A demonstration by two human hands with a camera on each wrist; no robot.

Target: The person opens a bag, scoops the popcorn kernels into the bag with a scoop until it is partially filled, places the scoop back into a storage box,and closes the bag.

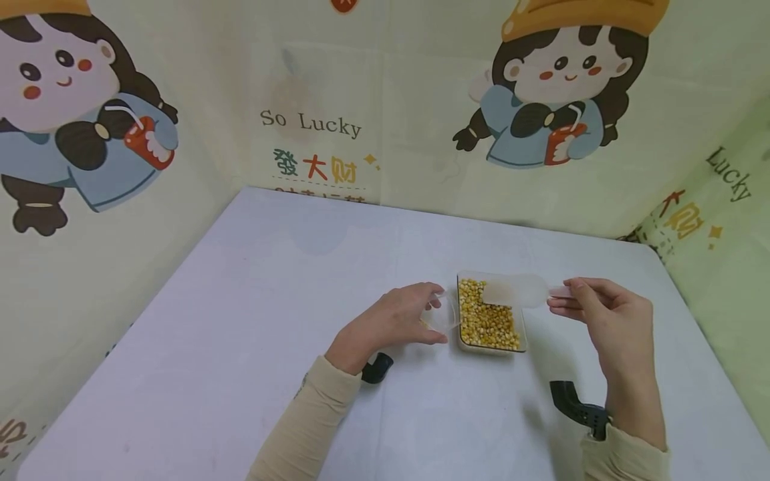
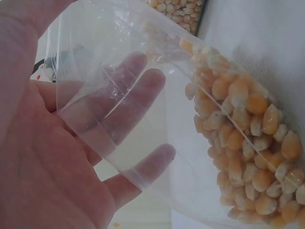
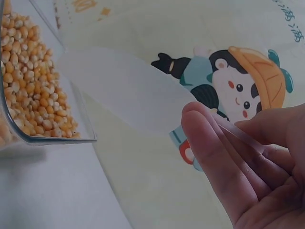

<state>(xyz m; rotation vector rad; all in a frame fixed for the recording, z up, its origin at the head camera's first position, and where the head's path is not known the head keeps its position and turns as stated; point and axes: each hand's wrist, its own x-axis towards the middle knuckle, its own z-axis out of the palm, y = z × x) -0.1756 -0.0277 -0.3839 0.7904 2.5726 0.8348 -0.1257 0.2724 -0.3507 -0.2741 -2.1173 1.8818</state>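
A clear plastic bag (image 2: 138, 162) with corn kernels (image 2: 252, 157) at its bottom hangs from my left hand (image 1: 397, 317). Several of its fingers (image 2: 143, 90) show through the film, spread apart, and the thumb is on the other side of the bag. Left of my right hand (image 1: 610, 317) extends a translucent white scoop (image 3: 128, 90), its thin handle pinched between thumb and fingers. The scoop's blade reaches over the right part of a clear rectangular container (image 1: 521, 334) full of corn kernels (image 1: 490, 324). The bag is close against the container's left side.
The container stands on a white tabletop (image 1: 240, 334). Behind and at both sides rise pale walls (image 1: 421, 80) printed with cartoon figures and lettering. A black curved mount (image 1: 577, 404) sticks out at the right wrist, and another (image 1: 377, 369) at the left wrist.
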